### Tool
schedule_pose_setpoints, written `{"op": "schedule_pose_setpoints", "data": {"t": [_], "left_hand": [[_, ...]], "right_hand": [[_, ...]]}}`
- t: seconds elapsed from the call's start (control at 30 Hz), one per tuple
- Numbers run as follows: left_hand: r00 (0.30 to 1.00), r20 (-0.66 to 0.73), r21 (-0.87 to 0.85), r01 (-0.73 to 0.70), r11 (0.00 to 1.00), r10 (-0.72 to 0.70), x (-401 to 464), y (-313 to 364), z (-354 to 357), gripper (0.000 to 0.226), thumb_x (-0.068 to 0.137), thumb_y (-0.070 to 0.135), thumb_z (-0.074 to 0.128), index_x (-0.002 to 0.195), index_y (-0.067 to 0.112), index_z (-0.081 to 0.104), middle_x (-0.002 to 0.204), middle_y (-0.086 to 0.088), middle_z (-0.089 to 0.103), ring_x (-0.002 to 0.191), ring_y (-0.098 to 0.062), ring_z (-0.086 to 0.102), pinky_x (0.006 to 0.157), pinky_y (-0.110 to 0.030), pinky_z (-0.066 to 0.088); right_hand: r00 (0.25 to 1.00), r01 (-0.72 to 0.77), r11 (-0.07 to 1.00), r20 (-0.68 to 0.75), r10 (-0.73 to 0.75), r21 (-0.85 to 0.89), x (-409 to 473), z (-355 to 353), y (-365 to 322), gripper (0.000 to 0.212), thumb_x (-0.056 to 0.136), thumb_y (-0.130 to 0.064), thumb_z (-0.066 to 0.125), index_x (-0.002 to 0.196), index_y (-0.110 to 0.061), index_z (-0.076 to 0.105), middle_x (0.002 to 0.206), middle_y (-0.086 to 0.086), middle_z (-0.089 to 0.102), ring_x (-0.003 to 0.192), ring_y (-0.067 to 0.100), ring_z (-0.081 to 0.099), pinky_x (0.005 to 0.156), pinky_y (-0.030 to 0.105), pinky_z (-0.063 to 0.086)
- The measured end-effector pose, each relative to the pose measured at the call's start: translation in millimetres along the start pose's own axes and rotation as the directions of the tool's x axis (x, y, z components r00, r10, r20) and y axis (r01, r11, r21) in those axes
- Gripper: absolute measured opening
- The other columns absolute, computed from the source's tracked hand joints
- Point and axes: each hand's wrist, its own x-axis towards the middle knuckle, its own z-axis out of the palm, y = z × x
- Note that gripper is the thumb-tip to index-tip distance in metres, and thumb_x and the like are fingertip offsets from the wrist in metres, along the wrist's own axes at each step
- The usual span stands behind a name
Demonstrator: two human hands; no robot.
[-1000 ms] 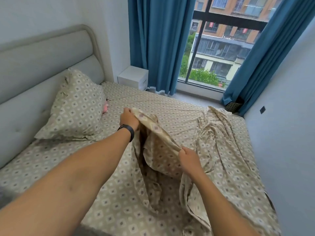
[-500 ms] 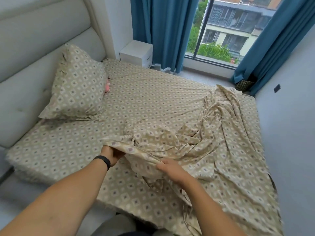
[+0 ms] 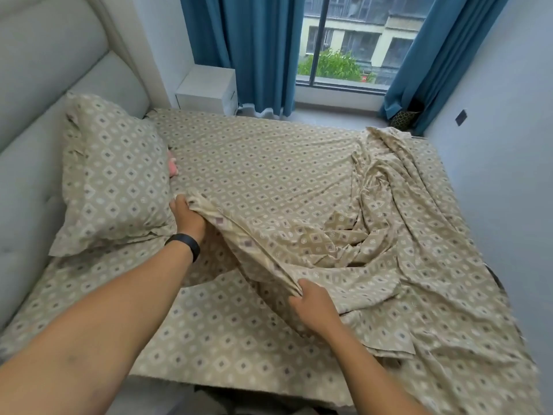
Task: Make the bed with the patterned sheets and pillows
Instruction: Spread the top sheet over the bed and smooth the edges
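Cotton-like patterned fabric is gathered in both grips: the left hand (image 3: 188, 218) closes its fingers round one end of the top sheet's (image 3: 353, 253) leading edge, just beside the lower corner of the pillow (image 3: 115, 178), and the right hand (image 3: 311, 304) pinches the same edge nearer the person, toward the foot side of the bed. Between the two grips the edge runs as a raised, taut ridge, angled from the pillow end down toward the near side of the mattress. From that ridge the rest of the top sheet extends away to the right and rear, bunched in twisted folds and trailing toward the wall-side edge and the far corner near the blue curtain (image 3: 440, 55). The fitted sheet (image 3: 254, 163) beneath lies fairly flat over the mattress. The sheet's bulk thus lies to the right of both grips, with its long run pointing at the far right corner; the right hand is nearer the bunched mass. Spreading probably calls for drawing the edge toward the grey headboard (image 3: 45, 85) while the folds pay out; snagging in the twisted section is a likely fault.
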Motion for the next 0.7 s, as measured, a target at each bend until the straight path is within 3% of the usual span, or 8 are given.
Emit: {"op": "schedule_pose_setpoints", "data": {"t": [0.1, 0.2, 0.3, 0.4, 0.5, 0.57, 0.63, 0.7], "left_hand": [[0.988, 0.092, -0.169, -0.108, 0.98, 0.125, 56.6, 72.0, -3.5, 0.039, 0.109, 0.027, 0.031, 0.131, 0.0, 0.05, 0.11, 0.009, 0.044, 0.081, 0.004, 0.046, 0.088, -0.021, 0.049], [0.958, 0.208, -0.258, -0.141, 0.956, 0.197, 94.2, 141.3, -19.4, 0.039, 0.1, 0.051, 0.044, 0.115, 0.017, 0.056, 0.111, 0.007, 0.059, 0.098, -0.005, 0.058, 0.102, -0.026, 0.047], [0.956, 0.197, -0.311, -0.148, 0.939, 0.216, 97.1, 171.2, -37.1, 0.032, 0.104, 0.045, 0.039, 0.104, 0.019, 0.057, 0.103, 0.0, 0.06, 0.088, -0.008, 0.06, 0.085, -0.021, 0.052], [0.987, 0.083, -0.225, -0.115, 0.968, 0.136, 98.2, 137.5, -70.6, 0.037, 0.11, 0.031, 0.031, 0.136, 0.01, 0.046, 0.126, 0.0, 0.053, 0.099, -0.008, 0.052, 0.079, -0.006, 0.045], [0.992, -0.104, -0.115, 0.055, 0.992, -0.067, 111.5, 68.6, -127.0, 0.047, 0.107, 0.025, 0.036, 0.151, 0.008, 0.031, 0.144, -0.009, 0.045, 0.119, -0.025, 0.049, 0.094, -0.026, 0.043], [0.97, -0.199, -0.003, 0.141, 0.99, -0.138, 117.2, 26.2, -168.6, 0.042, 0.103, 0.015, 0.041, 0.143, 0.004, 0.041, 0.132, -0.012, 0.05, 0.113, -0.027, 0.051, 0.087, -0.032, 0.045], [0.93, -0.299, -0.036, 0.212, 0.977, -0.213, 121.5, -3.6, -210.0, 0.019, 0.1, 0.013, 0.042, 0.116, 0.011, 0.052, 0.118, -0.012, 0.05, 0.098, -0.019, 0.044, 0.076, -0.031, 0.043], [0.899, -0.369, 0.057, 0.275, 0.96, -0.236, 130.7, -26.8, -245.7, 0.035, 0.096, 0.004, 0.048, 0.085, 0.035, 0.037, 0.127, -0.019, 0.051, 0.092, -0.018, 0.033, 0.094, -0.039, 0.041]], "right_hand": [[0.993, -0.037, 0.999, -0.111, 0.037, -0.001, 10.2, 19.9, -47.4, 0.009, 0.094, -0.023, 0.056, 0.094, -0.014, 0.053, 0.087, 0.007, 0.061, 0.074, 0.022, 0.057, 0.061, 0.036, 0.036], [0.984, -0.002, 0.999, -0.176, -0.005, -0.04, 17.1, 31.9, -96.3, 0.01, 0.096, -0.023, 0.057, 0.095, -0.015, 0.051, 0.081, 0.002, 0.059, 0.068, 0.017, 0.054, 0.057, 0.034, 0.036], [0.978, 0.031, 0.999, -0.206, -0.029, 0.011, 29.6, 35.8, -127.7, 0.008, 0.092, -0.023, 0.059, 0.09, -0.018, 0.053, 0.076, 0.0, 0.06, 0.067, 0.019, 0.058, 0.059, 0.035, 0.044], [0.984, 0.021, 0.999, -0.175, -0.014, 0.042, 37.0, 47.8, -135.2, 0.003, 0.087, -0.024, 0.059, 0.089, -0.023, 0.059, 0.079, -0.003, 0.064, 0.073, 0.018, 0.061, 0.071, 0.036, 0.053], [0.988, -0.015, 0.999, -0.15, 0.021, 0.041, 36.6, 70.6, -129.2, 0.006, 0.088, -0.022, 0.057, 0.088, -0.017, 0.055, 0.079, 0.0, 0.062, 0.07, 0.018, 0.057, 0.064, 0.034, 0.045], [0.987, -0.026, 0.999, -0.155, 0.03, 0.027, 34.3, 86.6, -123.5, 0.005, 0.089, -0.018, 0.055, 0.085, -0.019, 0.052, 0.077, 0.002, 0.062, 0.071, 0.021, 0.058, 0.059, 0.034, 0.04], [0.991, 0.022, 0.999, -0.13, -0.025, -0.027, 36.1, 104.4, -124.9, 0.01, 0.089, -0.011, 0.051, 0.085, -0.02, 0.049, 0.079, 0.002, 0.059, 0.074, 0.024, 0.057, 0.06, 0.034, 0.038], [0.988, 0.096, 0.988, -0.113, -0.109, -0.118, 39.4, 120.9, -132.6, 0.015, 0.087, -0.003, 0.048, 0.089, -0.018, 0.048, 0.087, 0.001, 0.053, 0.08, 0.026, 0.053, 0.064, 0.037, 0.039]]}}
